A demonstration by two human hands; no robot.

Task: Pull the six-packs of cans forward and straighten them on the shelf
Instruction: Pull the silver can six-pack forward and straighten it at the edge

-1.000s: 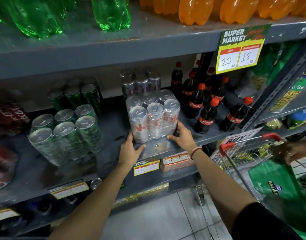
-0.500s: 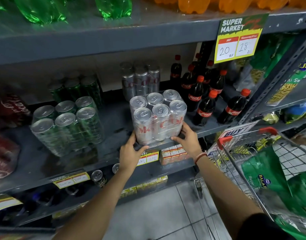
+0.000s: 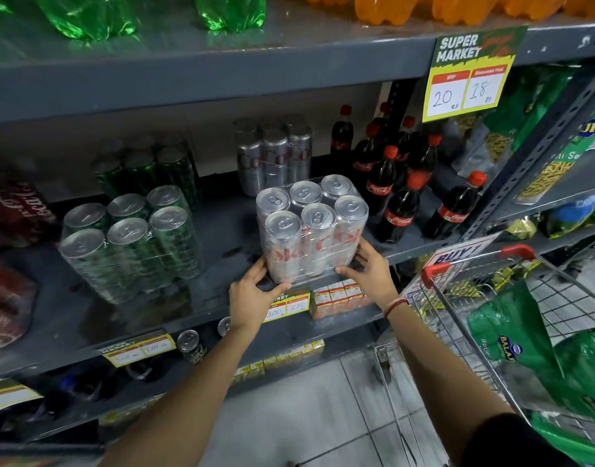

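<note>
A shrink-wrapped six-pack of silver cans (image 3: 311, 227) stands upright at the front edge of the grey middle shelf (image 3: 222, 241). My left hand (image 3: 255, 293) grips its lower left corner and my right hand (image 3: 368, 269) grips its lower right corner. Behind it, at the back of the shelf, stands a second silver six-pack (image 3: 272, 156). To the left sits a green six-pack (image 3: 131, 244) partway forward and angled, with another green six-pack (image 3: 148, 170) behind it.
Cola bottles (image 3: 397, 210) stand right of the silver pack. Red packs (image 3: 16, 210) lie at the far left. A shopping cart (image 3: 491, 298) with green bags is close on the right. Price tags (image 3: 286, 306) hang on the shelf edge, and a loose can (image 3: 191, 345) sits below.
The silver six-pack has slid forward to the shelf's front edge with both hands on its lower corners, and it has turned slightly.
</note>
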